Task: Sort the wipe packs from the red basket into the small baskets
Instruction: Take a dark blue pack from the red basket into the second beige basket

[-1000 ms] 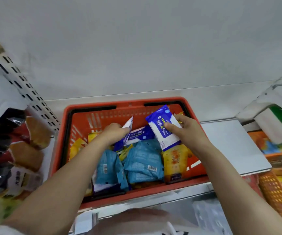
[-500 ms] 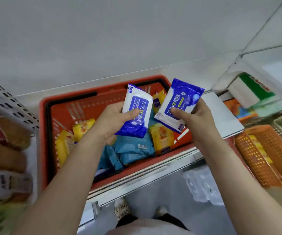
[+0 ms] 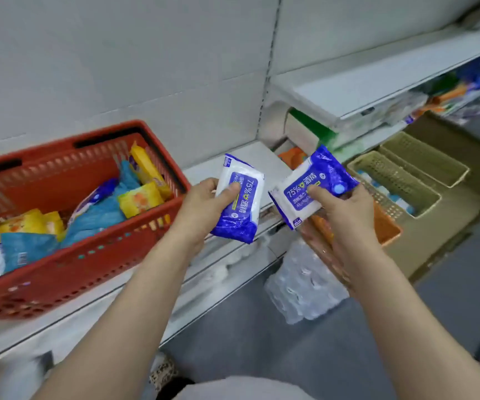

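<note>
My left hand (image 3: 204, 206) grips a blue and white alcohol wipe pack (image 3: 240, 200) just right of the red basket (image 3: 68, 267). My right hand (image 3: 345, 215) holds a second blue and white wipe pack (image 3: 311, 186) over the orange small basket (image 3: 386, 229). The red basket sits on the white shelf at left and holds several yellow packs (image 3: 140, 197) and light blue packs (image 3: 97, 217). Two olive-green small baskets (image 3: 391, 180) (image 3: 426, 160) stand further right, behind the orange one.
A white shelf (image 3: 233, 255) runs under the red basket. A clear plastic multipack (image 3: 302, 284) lies on the grey floor below my right arm. An upper white shelf (image 3: 377, 79) juts out at right, with green and white boxes (image 3: 308, 131) beneath it.
Both hands lifted their wipe packs out of the red basket and carried them right. My view swung right too, so the small baskets now show.
</note>
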Demonstrator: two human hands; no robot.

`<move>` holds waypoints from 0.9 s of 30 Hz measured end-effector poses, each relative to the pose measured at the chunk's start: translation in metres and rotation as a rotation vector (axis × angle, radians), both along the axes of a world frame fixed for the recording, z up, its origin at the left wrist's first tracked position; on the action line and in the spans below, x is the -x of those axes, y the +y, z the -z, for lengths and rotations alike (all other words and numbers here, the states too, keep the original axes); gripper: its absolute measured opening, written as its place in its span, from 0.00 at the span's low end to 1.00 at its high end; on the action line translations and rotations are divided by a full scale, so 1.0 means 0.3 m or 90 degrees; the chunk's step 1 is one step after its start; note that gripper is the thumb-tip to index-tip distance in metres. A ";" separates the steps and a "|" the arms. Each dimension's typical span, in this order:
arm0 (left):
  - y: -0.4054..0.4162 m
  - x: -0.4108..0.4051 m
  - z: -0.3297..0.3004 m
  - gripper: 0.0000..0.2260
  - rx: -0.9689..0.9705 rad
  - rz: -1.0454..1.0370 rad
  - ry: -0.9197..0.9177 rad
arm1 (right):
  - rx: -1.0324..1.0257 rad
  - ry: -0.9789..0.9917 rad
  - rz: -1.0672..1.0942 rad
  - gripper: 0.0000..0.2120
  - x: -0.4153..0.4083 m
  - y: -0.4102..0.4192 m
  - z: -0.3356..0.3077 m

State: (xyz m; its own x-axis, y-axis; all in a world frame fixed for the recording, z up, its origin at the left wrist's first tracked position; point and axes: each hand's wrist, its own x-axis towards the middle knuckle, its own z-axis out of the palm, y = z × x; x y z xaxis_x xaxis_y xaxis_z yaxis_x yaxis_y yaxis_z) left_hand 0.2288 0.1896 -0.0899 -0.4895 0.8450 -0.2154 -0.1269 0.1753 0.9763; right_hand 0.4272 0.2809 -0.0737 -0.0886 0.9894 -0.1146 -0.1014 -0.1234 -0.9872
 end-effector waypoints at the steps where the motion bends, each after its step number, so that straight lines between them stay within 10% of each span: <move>1: 0.035 -0.105 0.008 0.12 0.007 0.004 -0.002 | -0.021 -0.014 0.020 0.13 -0.110 0.016 0.007; 5: 0.181 -0.505 0.053 0.09 0.007 0.039 -0.021 | -0.045 -0.067 0.069 0.16 -0.529 0.076 0.038; 9: 0.315 -0.821 0.082 0.14 0.038 0.094 -0.068 | -0.015 -0.076 0.137 0.39 -0.863 0.139 0.054; 13: 0.460 -1.024 0.084 0.27 0.047 0.148 -0.032 | 0.031 -0.156 0.186 0.28 -1.091 0.253 0.082; 18: 0.675 -1.184 0.090 0.16 0.016 0.142 0.012 | 0.089 -0.092 0.227 0.12 -1.269 0.480 0.114; 27: 1.202 -1.422 0.201 0.13 0.040 0.025 -0.109 | 0.132 -0.141 0.068 0.31 -1.522 0.999 0.108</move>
State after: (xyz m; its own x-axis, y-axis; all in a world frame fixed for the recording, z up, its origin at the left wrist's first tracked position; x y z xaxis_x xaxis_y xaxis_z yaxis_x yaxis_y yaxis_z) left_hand 0.6555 0.5501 -0.1501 -0.4078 0.8449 -0.3462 -0.2824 0.2438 0.9278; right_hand 0.8838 0.5807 -0.1063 0.0644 0.9456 -0.3190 0.0906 -0.3238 -0.9418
